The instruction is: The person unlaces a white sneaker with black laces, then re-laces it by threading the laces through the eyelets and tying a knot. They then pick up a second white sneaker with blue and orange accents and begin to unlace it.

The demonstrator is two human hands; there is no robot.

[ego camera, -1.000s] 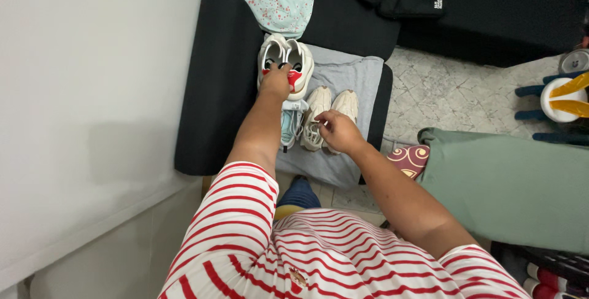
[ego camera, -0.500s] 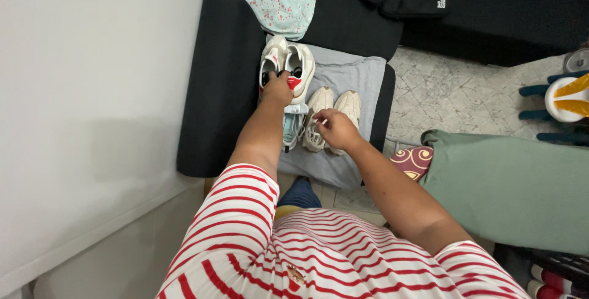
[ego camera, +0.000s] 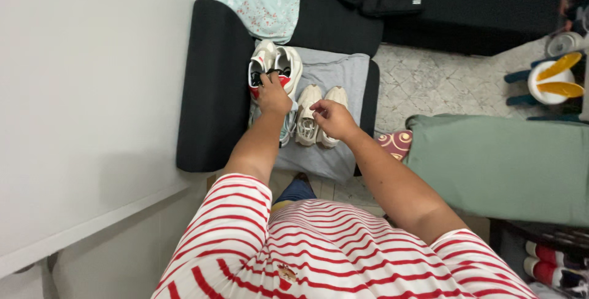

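Two hands over shoes on the grey cloth: left hand still grips the white-and-red sneakers; right hand, apparently loosely curled, has lifted slightly above the cream sneakers.

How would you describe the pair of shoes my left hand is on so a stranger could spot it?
Find the grey cloth spread over the black cushion. At its far left corner sits the white pair of shoes under the left hand. Only this pair has red patches and dark insides; the cream pair alongside is plain.
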